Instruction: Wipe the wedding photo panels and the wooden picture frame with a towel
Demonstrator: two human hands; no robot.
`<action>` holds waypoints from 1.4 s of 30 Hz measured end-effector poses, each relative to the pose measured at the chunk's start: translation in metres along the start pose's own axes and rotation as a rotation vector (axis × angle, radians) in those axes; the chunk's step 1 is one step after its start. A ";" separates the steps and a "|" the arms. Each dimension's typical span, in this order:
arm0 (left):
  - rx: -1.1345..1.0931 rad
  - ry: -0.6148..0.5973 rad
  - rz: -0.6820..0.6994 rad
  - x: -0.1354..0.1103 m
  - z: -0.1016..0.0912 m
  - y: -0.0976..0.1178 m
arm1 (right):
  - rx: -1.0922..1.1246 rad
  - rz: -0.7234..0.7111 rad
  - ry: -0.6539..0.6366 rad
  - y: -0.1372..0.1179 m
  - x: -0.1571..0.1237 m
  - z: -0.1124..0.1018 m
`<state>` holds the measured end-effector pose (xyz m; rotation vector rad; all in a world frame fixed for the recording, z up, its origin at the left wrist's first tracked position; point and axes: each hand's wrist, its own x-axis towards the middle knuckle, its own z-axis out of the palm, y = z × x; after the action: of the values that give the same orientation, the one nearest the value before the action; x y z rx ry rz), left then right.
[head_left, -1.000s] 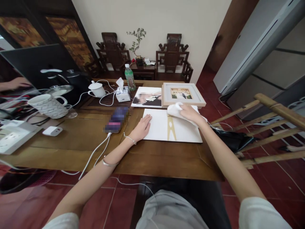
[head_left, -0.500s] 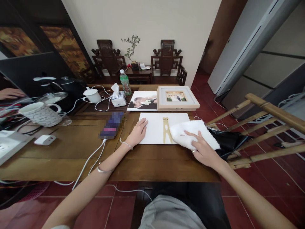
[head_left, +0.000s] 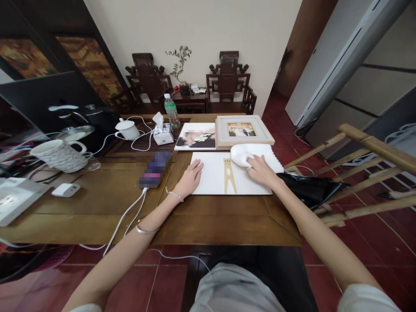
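Observation:
A white board [head_left: 214, 175] with a gold clothespin-shaped strip [head_left: 229, 175] lies flat on the wooden table [head_left: 208, 221] in front of me. My left hand [head_left: 190, 173] rests flat on its left edge, fingers stretched out. My right hand [head_left: 260, 170] presses a bunched white cloth [head_left: 242, 154] against the board's far right part, fingers curled on the cloth. Just beyond stand a framed photo [head_left: 242, 130] and an unframed print [head_left: 196, 136].
A phone [head_left: 154, 169] on a white cable lies left of the board. Farther left are a tissue box [head_left: 162, 132], a green bottle [head_left: 170, 111], a white teapot [head_left: 126, 128], a patterned mug [head_left: 60, 154] and a power strip [head_left: 14, 197]. A wooden chair frame [head_left: 367, 173] and black bag [head_left: 308, 188] crowd the right.
My right hand slid the cloth from the board's near right corner back up to its far edge, bunching it. The left hand stayed put on the board.

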<state>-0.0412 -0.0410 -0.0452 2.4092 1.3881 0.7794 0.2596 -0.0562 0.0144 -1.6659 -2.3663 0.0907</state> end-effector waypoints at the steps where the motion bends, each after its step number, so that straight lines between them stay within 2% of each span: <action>1: 0.005 0.000 0.000 0.000 0.000 0.000 | -0.001 -0.003 -0.004 -0.002 -0.003 0.000; 4: 0.011 0.007 0.004 0.000 0.001 0.000 | -0.002 -0.029 -0.035 -0.013 -0.026 -0.003; 9: 0.008 0.029 0.009 0.000 0.003 0.002 | 0.030 -0.117 -0.072 -0.037 -0.093 -0.007; 12: 0.020 0.034 0.008 0.000 0.002 0.002 | 0.034 -0.198 -0.072 -0.042 -0.117 -0.007; 16: 0.025 0.033 0.010 0.001 0.003 0.001 | -0.018 -0.230 -0.070 -0.036 -0.110 -0.005; 26: 0.016 -0.021 0.019 0.006 0.001 -0.003 | -0.087 -0.098 -0.137 -0.024 -0.050 -0.010; 31: 0.015 -0.037 0.001 0.007 -0.002 -0.002 | -0.086 -0.048 -0.116 -0.018 -0.021 -0.011; 34: 0.008 -0.037 0.003 0.007 -0.001 -0.002 | -0.081 -0.058 -0.118 -0.022 -0.031 -0.014; 39: -0.003 -0.030 0.010 0.006 0.000 0.001 | -0.045 -0.114 -0.163 -0.042 -0.090 -0.027; 42: -0.004 -0.024 0.008 0.006 0.001 0.003 | -0.034 -0.117 -0.193 -0.048 -0.109 -0.037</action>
<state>-0.0366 -0.0375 -0.0426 2.4145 1.3675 0.7513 0.2591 -0.1783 0.0414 -1.5942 -2.6155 0.1990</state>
